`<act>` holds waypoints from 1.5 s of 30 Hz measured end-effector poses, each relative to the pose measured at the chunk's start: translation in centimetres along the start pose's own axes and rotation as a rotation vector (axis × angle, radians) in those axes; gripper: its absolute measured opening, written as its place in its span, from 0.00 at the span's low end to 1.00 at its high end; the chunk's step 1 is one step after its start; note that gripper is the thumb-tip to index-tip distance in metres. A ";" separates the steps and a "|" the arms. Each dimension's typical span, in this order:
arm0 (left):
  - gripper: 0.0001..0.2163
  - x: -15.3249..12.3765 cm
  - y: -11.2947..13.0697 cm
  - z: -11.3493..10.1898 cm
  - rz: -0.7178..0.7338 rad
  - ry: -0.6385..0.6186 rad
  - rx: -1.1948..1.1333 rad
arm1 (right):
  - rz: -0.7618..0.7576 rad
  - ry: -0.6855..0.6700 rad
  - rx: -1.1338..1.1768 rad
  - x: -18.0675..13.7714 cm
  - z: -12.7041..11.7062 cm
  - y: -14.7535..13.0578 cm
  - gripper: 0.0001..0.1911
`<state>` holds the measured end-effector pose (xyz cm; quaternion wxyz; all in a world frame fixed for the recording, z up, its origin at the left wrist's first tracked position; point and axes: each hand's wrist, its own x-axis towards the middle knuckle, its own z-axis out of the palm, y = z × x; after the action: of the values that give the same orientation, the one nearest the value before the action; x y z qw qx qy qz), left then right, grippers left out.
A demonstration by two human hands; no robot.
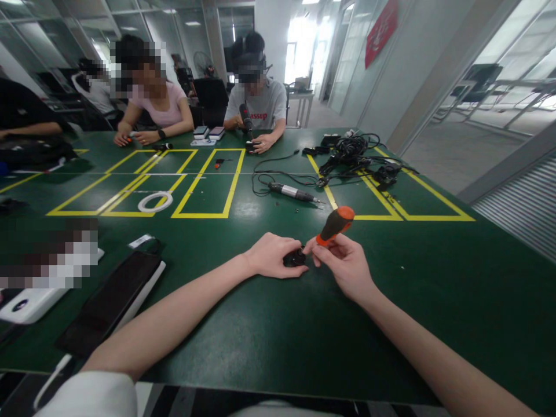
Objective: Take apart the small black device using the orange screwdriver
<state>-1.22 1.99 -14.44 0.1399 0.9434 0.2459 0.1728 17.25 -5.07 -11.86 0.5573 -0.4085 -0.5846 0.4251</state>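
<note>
My left hand (273, 255) is closed around a small black part (295, 256) resting on the green table (243, 318). The part's exact kind is not clear, since my fingers cover much of it. In my right hand (345, 263) is a screwdriver (336, 225) with an orange and dark handle, tilted with its butt end up and to the right. Its lower end is down among my right fingers beside the black part; the tip is hidden. Both hands are close together near the middle of the table.
Beyond my hands lies a corded electric screwdriver (291, 191), with tangled black cables (351, 153) to its right. A white ring (155, 201) sits within yellow tape lines. A black slab-like device (117, 295) lies at left. Across the table, a person in grey (264, 104) works with a power tool.
</note>
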 end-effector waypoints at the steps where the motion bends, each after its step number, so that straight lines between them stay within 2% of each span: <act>1: 0.14 0.0 0.0 0.0 0.001 0.003 0.008 | -0.003 0.003 0.001 0.0 0.0 0.1 0.20; 15: 0.13 -0.1 -0.2 0.1 0.015 0.004 0.008 | -0.010 0.024 0.028 0.1 0.0 0.3 0.20; 21: 0.13 -0.1 -0.1 0.1 -0.001 0.001 0.013 | -0.015 -0.012 0.096 0.1 0.1 0.6 0.21; 28: 0.13 -0.1 -0.2 0.1 0.008 0.001 0.006 | -0.018 0.008 0.012 0.0 0.0 0.3 0.19; 35: 0.12 -0.1 0.0 0.0 0.010 0.002 -0.010 | -0.019 -0.009 0.100 0.1 0.1 0.5 0.20; 45: 0.12 -0.1 -0.1 0.0 0.030 -0.004 -0.027 | -0.017 -0.006 0.046 0.0 -0.1 0.2 0.19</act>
<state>-1.40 2.03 -14.50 0.1506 0.9454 0.2291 0.1764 17.31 -4.99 -12.10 0.5685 -0.3891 -0.5799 0.4349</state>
